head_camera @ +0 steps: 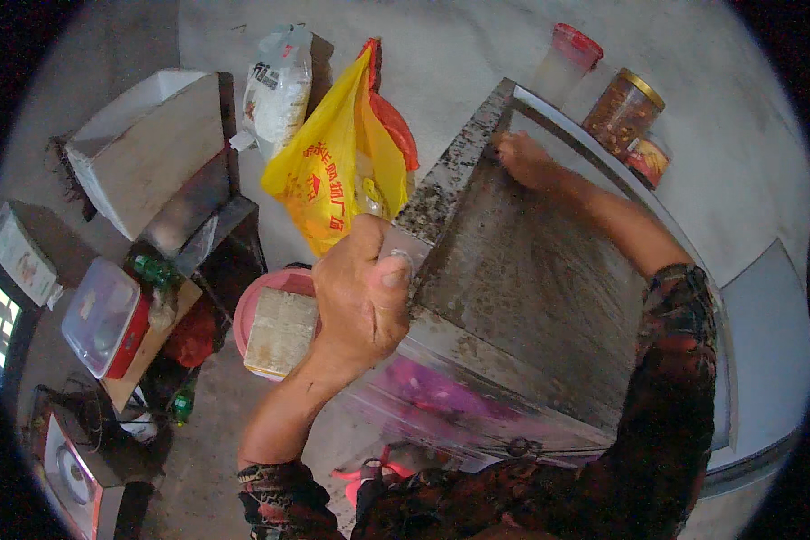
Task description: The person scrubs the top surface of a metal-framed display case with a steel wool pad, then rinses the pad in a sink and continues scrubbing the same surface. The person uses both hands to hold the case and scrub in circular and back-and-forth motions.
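My left hand (361, 293) is closed around the near left corner of a cabinet, its thumb lying over the corner piece. A black-and-white speckled edge strip (455, 162) runs from that corner towards the wall. Inside the raised edges lies a grimy, streaked cabinet top (526, 270). My right hand (526, 162) is at the far left inner corner of this top, fingers curled down beside the speckled strip. Whatever may be under those fingers is hidden. Purple-pink material (439, 388) shows blurred along the cabinet's near side.
A yellow plastic bag (324, 162) with printing stands left of the cabinet, near a white sack (277, 101). A pink basin (246, 317) holds a block-like box (283, 331). Beyond the cabinet are a red-lidded container (567, 61) and a gold-lidded jar (624, 108). Further left is a lidded red tub (104, 317).
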A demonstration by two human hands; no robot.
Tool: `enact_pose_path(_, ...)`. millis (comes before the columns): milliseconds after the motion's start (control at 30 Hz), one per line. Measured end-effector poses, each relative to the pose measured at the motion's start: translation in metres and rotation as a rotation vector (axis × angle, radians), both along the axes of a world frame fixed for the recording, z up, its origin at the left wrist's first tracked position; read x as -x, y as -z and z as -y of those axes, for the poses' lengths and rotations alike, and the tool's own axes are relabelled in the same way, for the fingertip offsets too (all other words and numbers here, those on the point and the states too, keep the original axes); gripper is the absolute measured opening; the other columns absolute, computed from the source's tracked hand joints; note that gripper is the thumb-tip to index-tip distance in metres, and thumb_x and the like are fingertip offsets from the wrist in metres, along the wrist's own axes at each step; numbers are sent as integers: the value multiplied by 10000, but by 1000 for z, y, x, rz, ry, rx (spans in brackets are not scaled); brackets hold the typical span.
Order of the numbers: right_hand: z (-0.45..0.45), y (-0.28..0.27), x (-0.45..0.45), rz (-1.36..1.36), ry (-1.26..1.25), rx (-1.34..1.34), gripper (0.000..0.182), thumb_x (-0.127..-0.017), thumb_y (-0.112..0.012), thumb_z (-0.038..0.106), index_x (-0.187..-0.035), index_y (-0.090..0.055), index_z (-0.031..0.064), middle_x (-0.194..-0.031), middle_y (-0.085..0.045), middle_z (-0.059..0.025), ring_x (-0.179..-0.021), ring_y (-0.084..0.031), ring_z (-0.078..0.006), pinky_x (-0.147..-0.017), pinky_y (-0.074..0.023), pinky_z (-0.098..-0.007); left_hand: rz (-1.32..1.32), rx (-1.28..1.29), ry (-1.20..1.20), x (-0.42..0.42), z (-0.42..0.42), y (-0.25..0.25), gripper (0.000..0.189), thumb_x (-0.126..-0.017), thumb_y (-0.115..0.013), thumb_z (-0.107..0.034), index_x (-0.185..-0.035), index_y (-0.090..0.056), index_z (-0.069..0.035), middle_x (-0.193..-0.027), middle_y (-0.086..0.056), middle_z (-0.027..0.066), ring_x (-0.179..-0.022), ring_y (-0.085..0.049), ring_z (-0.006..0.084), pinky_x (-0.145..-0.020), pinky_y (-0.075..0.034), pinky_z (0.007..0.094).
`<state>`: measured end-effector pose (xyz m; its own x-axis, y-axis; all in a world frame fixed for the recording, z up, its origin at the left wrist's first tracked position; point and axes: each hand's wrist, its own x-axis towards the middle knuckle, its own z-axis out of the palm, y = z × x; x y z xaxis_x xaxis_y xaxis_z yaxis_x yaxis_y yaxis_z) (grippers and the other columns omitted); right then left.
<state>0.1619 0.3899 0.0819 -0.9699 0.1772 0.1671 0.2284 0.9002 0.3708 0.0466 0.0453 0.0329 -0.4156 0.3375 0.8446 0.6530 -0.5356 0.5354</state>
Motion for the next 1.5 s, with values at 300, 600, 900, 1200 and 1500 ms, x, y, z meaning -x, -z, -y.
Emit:
enact_pose_path(300, 35, -3, 4, -72, -275, 126, 321, -710, -442, 81, -1011, -519, 0, -910, -555, -193, -830, -520, -351, -770, -388, -426, -35, -6, -29, 3, -3, 7, 392, -884, -327, -325, -821, -462, 38, -590, -400, 173, -531, -448, 352, -482, -334, 395)
enact_pose_path(600, 31, 4, 13, -89, -205, -28, 346, -689, -444, 29, -1020, -536, -9, -923, -566, -196, -874, -525, -333, -681, -425, -430, -108, 19, -53, 7, 1, 6, 459, -890, -297, -347, -914, -471, 76, -632, -422, 171, -531, -462, 335, -473, -330, 382)
enact_pose_path(900, -54, -10, -26, 241, 482, -20, 228, -749, -443, 136, -906, -542, 5, -899, -533, -231, -800, -534, -374, -715, -422, -456, -70, 32, -68, 7, 4, 7, 468, -893, -288, -354, -899, -479, 73, -584, -408, 156, -504, -456, 319, -461, -327, 375)
enact_pose_path(1200, -83, 18, 30, -212, 304, 65, 319, -711, -459, 79, -1015, -548, 44, -893, -566, -197, -819, -536, -381, -755, -409, -460, -105, 82, -71, 7, 0, 11, 448, -893, -283, -348, -865, -487, 50, -636, -450, 167, -545, -477, 332, -475, -354, 377)
enact_pose_path(1500, -87, -13, -79, 92, 433, 450, 300, -730, -438, 33, -1023, -501, 36, -1035, -510, -159, -964, -483, -356, -801, -400, -431, -37, 28, -47, 5, -2, 15, 474, -894, -276, -365, -910, -485, 60, -692, -498, 160, -561, -499, 326, -509, -382, 361)
